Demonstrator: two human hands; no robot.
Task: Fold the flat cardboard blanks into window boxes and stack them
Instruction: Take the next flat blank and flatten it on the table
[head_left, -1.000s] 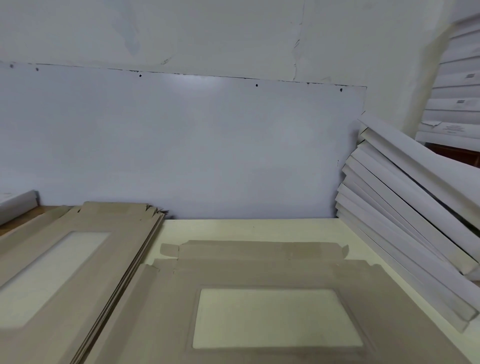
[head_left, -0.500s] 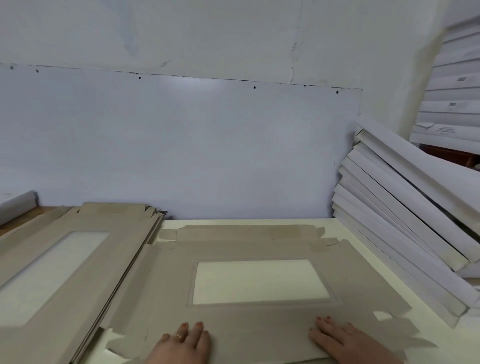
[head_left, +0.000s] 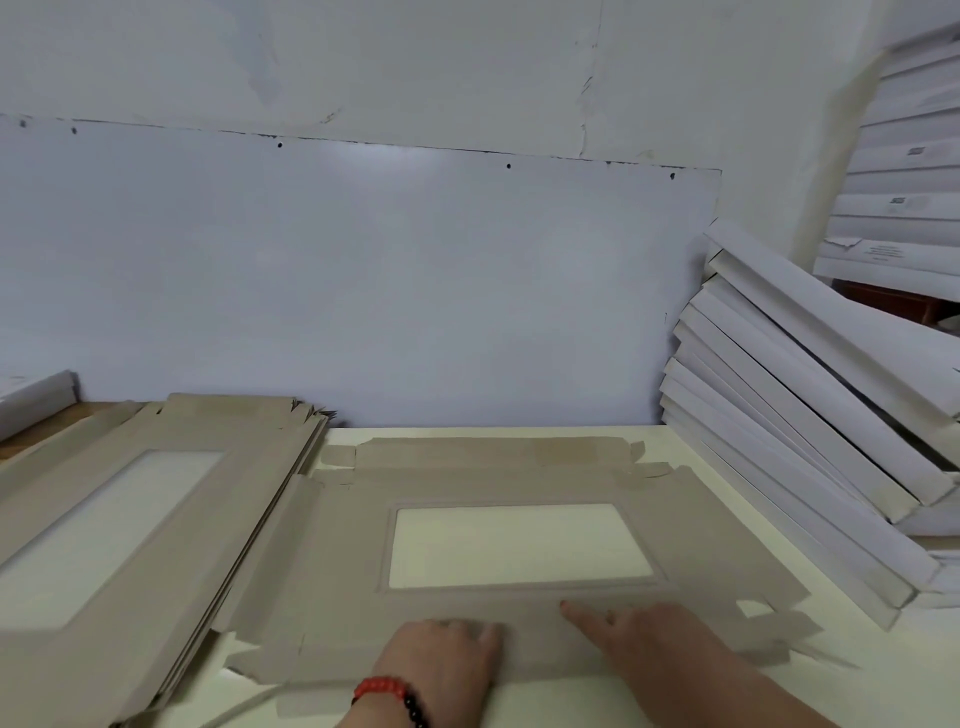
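A flat grey-brown cardboard blank (head_left: 519, 483) with a rectangular window lies on the cream table (head_left: 675, 447) in front of me. My left hand (head_left: 441, 660), with a red and black bead bracelet at the wrist, lies flat on the blank's near strip below the window. My right hand (head_left: 644, 634) presses the same strip a little to the right, index finger stretched toward the window's lower edge. A pile of more flat window blanks (head_left: 119, 525) lies to the left. Folded white boxes (head_left: 810, 415) lean in a stack at the right.
A pale board (head_left: 363, 280) stands against the wall behind the table. More white boxes (head_left: 909, 171) are piled at the upper right. A white box end (head_left: 36, 395) shows at the far left on a wooden surface.
The view has tipped down and the blank has slid away from me. Both hands have come into view and moved inward along the blank's near strip, closer together.
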